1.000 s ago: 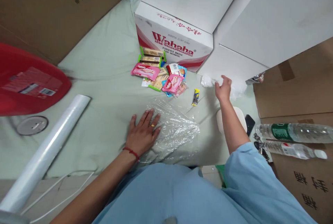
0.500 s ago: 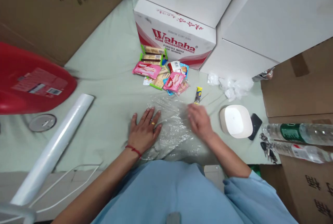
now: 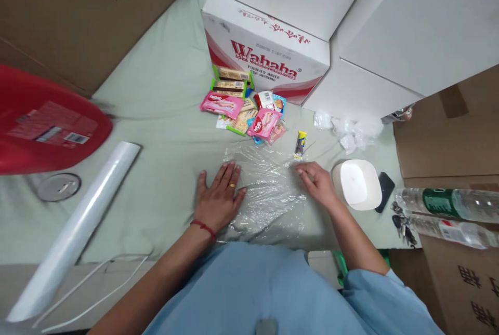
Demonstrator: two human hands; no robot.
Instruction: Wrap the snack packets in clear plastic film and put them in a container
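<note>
A wrinkled sheet of clear plastic film (image 3: 268,195) lies spread on the pale green cloth in front of me. My left hand (image 3: 219,192) rests flat with its fingers out, pressing on the film's left edge. At the opposite edge my right hand (image 3: 317,183) is closed, its fingertips pinching the film's upper right side. Just above those fingertips lies a small yellow-and-dark wrapped snack (image 3: 300,145). Beyond the film sits a heap of packaged wafers and biscuits, with a pink wafer pack (image 3: 264,123) nearest.
A Wahaba-style white carton marked "Wahaha" (image 3: 268,59) stands behind the snacks. To the right are a white bowl (image 3: 360,184), a dark phone (image 3: 385,192), keys (image 3: 401,224) and plastic bottles (image 3: 448,202). On the left lie a film roll (image 3: 78,231) and a red container (image 3: 50,122).
My right hand has moved right and slightly down, drawing the film's right side outward and flatter. My left hand stays pressed on the left edge.
</note>
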